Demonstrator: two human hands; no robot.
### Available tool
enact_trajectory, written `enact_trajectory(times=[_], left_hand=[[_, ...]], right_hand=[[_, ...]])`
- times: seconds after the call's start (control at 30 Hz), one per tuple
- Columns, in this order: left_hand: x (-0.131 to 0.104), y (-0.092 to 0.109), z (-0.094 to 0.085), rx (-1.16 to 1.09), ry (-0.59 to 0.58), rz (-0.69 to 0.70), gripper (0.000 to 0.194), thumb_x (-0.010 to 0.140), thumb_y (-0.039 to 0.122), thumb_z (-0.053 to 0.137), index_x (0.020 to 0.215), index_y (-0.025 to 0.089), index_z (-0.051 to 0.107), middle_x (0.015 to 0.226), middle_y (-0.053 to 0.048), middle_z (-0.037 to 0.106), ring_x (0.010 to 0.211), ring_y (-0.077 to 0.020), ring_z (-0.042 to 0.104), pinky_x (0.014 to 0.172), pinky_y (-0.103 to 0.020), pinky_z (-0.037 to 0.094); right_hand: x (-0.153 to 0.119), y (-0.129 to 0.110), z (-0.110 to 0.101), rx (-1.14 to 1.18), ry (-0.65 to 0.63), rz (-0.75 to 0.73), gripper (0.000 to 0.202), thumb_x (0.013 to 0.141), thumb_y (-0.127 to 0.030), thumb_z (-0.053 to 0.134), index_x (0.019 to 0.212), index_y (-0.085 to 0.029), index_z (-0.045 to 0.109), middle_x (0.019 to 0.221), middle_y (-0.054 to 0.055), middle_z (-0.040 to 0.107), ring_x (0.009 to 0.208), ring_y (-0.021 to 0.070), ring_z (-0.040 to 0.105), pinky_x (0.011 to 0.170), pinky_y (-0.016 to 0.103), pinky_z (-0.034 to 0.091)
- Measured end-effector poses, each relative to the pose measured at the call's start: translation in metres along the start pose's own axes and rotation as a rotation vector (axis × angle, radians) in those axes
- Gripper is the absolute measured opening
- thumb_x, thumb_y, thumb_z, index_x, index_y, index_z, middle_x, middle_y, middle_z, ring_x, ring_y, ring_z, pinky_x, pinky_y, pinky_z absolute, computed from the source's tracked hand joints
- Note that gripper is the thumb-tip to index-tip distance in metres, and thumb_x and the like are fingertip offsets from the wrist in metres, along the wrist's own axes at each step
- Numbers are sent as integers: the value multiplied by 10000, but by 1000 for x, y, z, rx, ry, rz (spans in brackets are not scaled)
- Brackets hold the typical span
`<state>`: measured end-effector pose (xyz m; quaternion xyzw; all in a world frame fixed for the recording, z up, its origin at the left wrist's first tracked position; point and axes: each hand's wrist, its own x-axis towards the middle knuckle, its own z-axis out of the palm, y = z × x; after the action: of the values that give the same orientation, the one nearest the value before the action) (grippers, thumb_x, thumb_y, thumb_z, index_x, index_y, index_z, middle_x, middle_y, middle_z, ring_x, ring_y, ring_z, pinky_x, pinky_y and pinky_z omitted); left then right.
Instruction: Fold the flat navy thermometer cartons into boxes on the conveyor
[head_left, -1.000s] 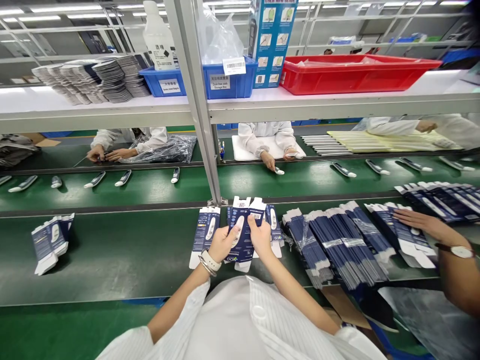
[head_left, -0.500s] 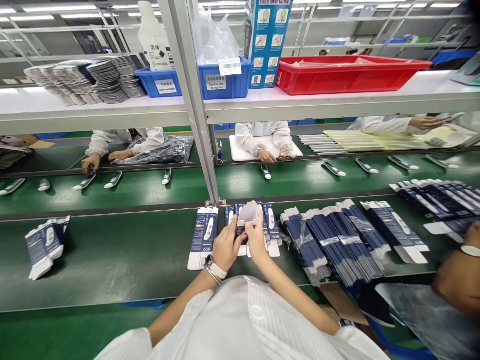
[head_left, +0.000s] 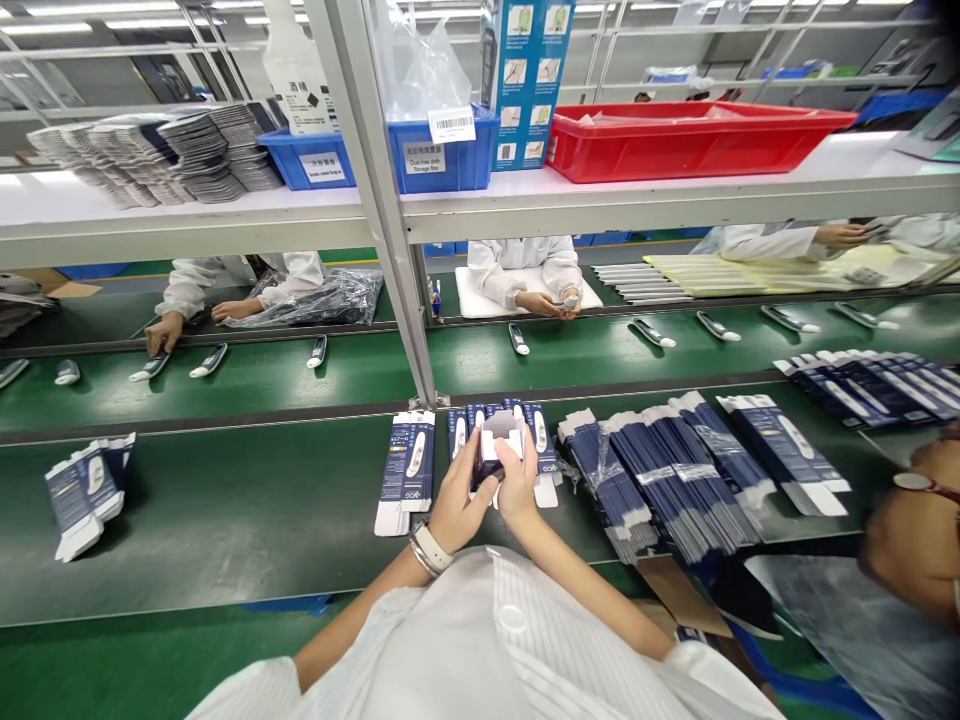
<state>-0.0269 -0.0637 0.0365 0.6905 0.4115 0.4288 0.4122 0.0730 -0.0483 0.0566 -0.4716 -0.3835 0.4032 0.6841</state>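
Note:
Between my two hands is a small dark-blue carton point(head_left: 489, 462) with its white end flaps toward me. My left hand point(head_left: 459, 497) wraps its left side, thumb low on the front. On the right side my right hand point(head_left: 517, 482) grips it, with the thumb pressed at the white flap. Behind my hands lie several more blue printed cartons point(head_left: 541, 430), partly covered by my fingers. Two flat cartons point(head_left: 407, 470) rest on the green bench just left of my left hand.
Bundled flat cartons point(head_left: 679, 475) lie to the right, near a co-worker's arm point(head_left: 919, 530). Pale handheld devices point(head_left: 652, 333) sit along the green conveyor point(head_left: 465, 365), with co-workers' hands point(head_left: 551, 303) beyond. A metal post point(head_left: 390, 220) and a shelf holding a red bin point(head_left: 690, 145) stand ahead.
The carton's raised end flap has folded down, my right thumb now at the opening. Devices on the conveyor have shifted left. The view has moved slightly.

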Motion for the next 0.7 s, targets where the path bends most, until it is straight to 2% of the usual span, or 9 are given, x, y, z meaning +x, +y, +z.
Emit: enact_trajectory(times=[0.13,0.27,0.37,0.5,0.6,0.7], left_hand=[[6,16,-2,-389,61,-173,479,908,403,348,1336,191,380,1431,-86,349,1329,-215,289,1112,-371,207],[13,33,-6,-607,110,-320,380,853,374,495,1186,197,541,1287,-76,527,1219,-232,446,1054,-362,312],[13,39,-6,-639,150,-371,332,793,323,592,1099,196,595,1180,-64,602,1119,-230,526,986,-344,380],[12,43,-5,-652,196,-397,315,774,293,615,1071,187,616,1106,-60,637,1041,-213,564,919,-319,423],[12,46,-5,-631,203,-384,322,793,318,592,1083,180,621,1083,-75,643,1019,-216,575,884,-331,452],[11,46,-6,-474,251,-276,282,805,325,579,1033,179,657,1092,-85,626,1046,-215,558,917,-342,446]], right_hand=[[-1,0,-3,-27,-69,-138,263,731,-286,539,969,-186,587,913,43,627,855,205,584,793,329,463],[-1,1,-5,-75,-127,-203,349,744,-271,511,1074,-187,590,1096,69,615,1026,243,554,903,375,419],[-1,1,-5,-94,-121,-237,379,813,-354,427,1110,-186,590,1128,79,609,1067,251,540,927,399,397],[-1,-3,-2,-91,-80,-241,422,879,-385,283,1026,-186,625,1023,75,633,974,233,571,849,386,423],[-3,-6,-2,-96,-113,-253,314,854,-343,380,996,-193,617,995,65,626,939,223,569,838,372,419],[-5,-6,-3,-94,-128,-288,264,808,-306,453,1010,-201,585,985,62,604,923,220,551,828,368,420]])
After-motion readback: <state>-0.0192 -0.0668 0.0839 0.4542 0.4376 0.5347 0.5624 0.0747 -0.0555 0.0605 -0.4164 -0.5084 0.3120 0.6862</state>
